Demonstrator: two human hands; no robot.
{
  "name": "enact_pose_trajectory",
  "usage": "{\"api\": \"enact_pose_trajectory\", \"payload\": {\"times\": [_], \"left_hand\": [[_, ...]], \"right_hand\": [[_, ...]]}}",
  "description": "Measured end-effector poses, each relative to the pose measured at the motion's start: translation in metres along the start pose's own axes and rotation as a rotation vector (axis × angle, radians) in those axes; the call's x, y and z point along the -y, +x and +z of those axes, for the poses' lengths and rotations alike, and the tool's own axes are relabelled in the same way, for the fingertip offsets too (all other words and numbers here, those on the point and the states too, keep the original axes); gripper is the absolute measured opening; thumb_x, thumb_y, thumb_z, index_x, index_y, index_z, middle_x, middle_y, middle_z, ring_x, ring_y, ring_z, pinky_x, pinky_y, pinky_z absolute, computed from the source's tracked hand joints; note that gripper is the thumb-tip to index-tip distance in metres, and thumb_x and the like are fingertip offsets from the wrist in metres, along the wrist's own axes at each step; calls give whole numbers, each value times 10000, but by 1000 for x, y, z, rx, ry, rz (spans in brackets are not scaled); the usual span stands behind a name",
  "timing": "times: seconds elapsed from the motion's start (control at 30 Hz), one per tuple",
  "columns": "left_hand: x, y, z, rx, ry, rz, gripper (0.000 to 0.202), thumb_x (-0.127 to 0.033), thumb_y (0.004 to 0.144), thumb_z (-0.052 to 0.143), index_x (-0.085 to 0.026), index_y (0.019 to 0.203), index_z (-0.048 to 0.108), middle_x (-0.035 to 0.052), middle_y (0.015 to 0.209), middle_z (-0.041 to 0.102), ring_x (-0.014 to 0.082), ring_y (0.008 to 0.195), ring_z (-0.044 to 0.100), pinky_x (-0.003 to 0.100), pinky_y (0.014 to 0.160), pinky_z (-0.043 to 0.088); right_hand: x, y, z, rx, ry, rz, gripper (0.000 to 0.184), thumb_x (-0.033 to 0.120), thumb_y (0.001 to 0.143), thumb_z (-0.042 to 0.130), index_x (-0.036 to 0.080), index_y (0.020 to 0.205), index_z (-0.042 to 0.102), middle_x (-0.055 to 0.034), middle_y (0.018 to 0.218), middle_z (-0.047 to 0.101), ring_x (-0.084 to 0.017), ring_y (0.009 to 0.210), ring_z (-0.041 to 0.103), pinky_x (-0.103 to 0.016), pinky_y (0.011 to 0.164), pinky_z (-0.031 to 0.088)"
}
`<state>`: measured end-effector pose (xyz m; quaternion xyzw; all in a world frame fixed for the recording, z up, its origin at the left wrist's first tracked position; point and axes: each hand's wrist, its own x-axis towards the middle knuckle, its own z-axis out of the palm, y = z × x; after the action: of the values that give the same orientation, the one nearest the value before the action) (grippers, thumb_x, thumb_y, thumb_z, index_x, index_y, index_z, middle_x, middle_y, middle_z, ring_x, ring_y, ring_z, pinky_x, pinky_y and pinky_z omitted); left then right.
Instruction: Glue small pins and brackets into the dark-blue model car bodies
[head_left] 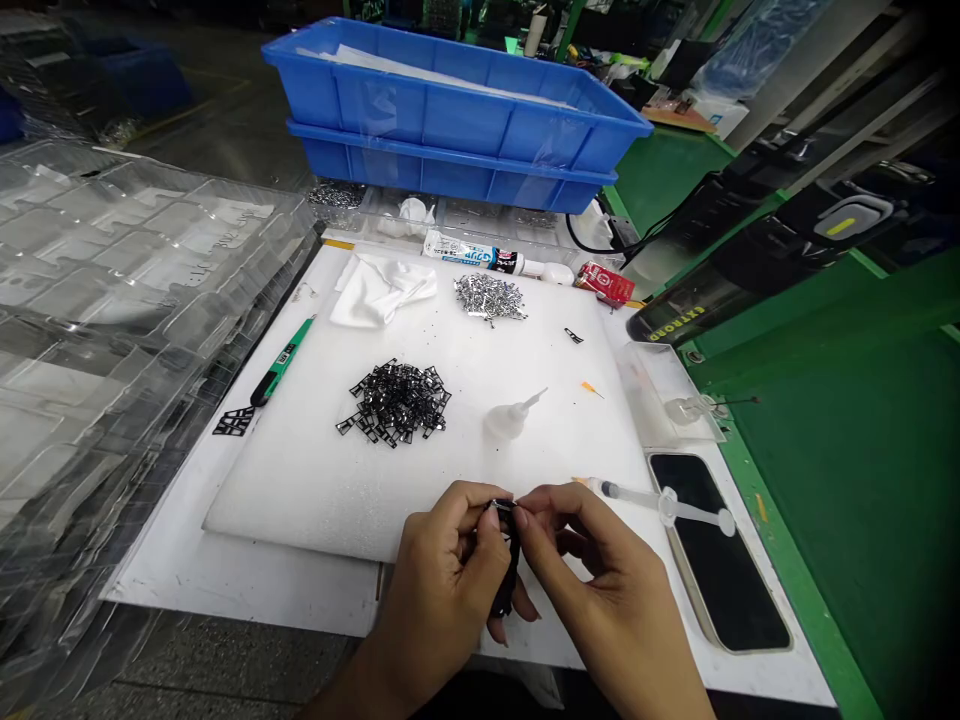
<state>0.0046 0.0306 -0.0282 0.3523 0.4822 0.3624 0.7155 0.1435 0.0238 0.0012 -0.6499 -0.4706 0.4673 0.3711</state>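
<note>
My left hand and my right hand meet at the near edge of a white foam pad. Both pinch a small black part between thumb and fingertips; a dark piece hangs below it between my palms. A heap of several small black frames lies on the pad ahead of my left hand. Farther back sits a heap of small silver metal pieces. A syringe lies just right of my right hand.
A small white squeeze bottle, a folded white cloth, a glue tube and a green pen knife lie about the pad. A phone lies at right. Stacked blue bins stand behind; clear plastic trays fill the left.
</note>
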Motion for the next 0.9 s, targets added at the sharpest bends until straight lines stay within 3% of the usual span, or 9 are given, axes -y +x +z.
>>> {"api": "enact_pose_trajectory", "payload": {"times": [0.17,0.27,0.4,0.5,0.6,0.67,0.77,0.83,0.9], "left_hand": [[0,-1,1,-26,4,26,276,-478,980,535,-225,1039,631,-11,680,686,132,489,651,168,374,487],[-4,0,3,-18,-22,10,269,-465,982,532,-219,1035,627,-6,705,695,130,492,648,179,391,506],[-11,3,3,-1,-92,-9,227,-411,945,615,-192,1006,627,14,766,715,113,523,629,210,488,568],[-14,6,2,-7,-152,-47,201,-381,912,661,-186,915,611,-17,656,656,93,478,569,181,445,501],[-18,12,0,-14,-185,-56,150,-324,910,647,-186,865,607,-52,518,569,69,455,507,136,434,415],[-21,13,-1,-24,-221,-69,115,-290,909,627,-189,857,605,-59,488,553,59,437,474,125,418,367],[-27,8,-2,-72,-253,-107,106,-278,891,626,-180,857,603,-22,599,648,50,428,450,134,388,318],[-29,-1,-3,-90,-259,-140,140,-301,886,640,-167,877,600,19,727,712,41,440,448,141,392,317],[-27,-11,-5,-95,-267,-179,176,-325,890,644,-156,912,600,41,789,733,36,454,451,143,408,329]], "right_hand": [[-9,3,-3,88,50,43,270,458,913,688,203,994,652,0,777,636,-111,517,592,-224,506,514],[-8,3,-2,45,16,13,238,432,904,705,200,935,661,0,743,632,-115,553,614,-203,516,513],[-5,3,2,26,70,78,225,424,913,681,208,871,635,22,672,558,-121,525,586,-213,483,504],[-4,2,1,27,-43,-15,217,414,924,668,209,863,629,11,699,576,-124,580,596,-212,513,505],[-2,4,1,-26,-214,-158,176,380,953,643,215,893,637,-14,828,633,-126,701,629,-223,624,535],[-1,12,3,-148,-260,-285,133,350,962,630,222,999,631,-43,986,644,-149,846,657,-259,742,575],[-3,37,11,-276,-270,-414,365,326,936,650,224,1273,555,-107,1290,586,-222,1177,605,-386,998,560],[-5,55,16,-191,-274,-383,465,335,916,668,223,1347,536,-113,1374,576,-256,1256,578,-455,1080,509],[-6,67,18,-84,-262,-327,376,358,928,653,231,1280,608,-89,1325,638,-263,1195,629,-462,1051,520]]}}
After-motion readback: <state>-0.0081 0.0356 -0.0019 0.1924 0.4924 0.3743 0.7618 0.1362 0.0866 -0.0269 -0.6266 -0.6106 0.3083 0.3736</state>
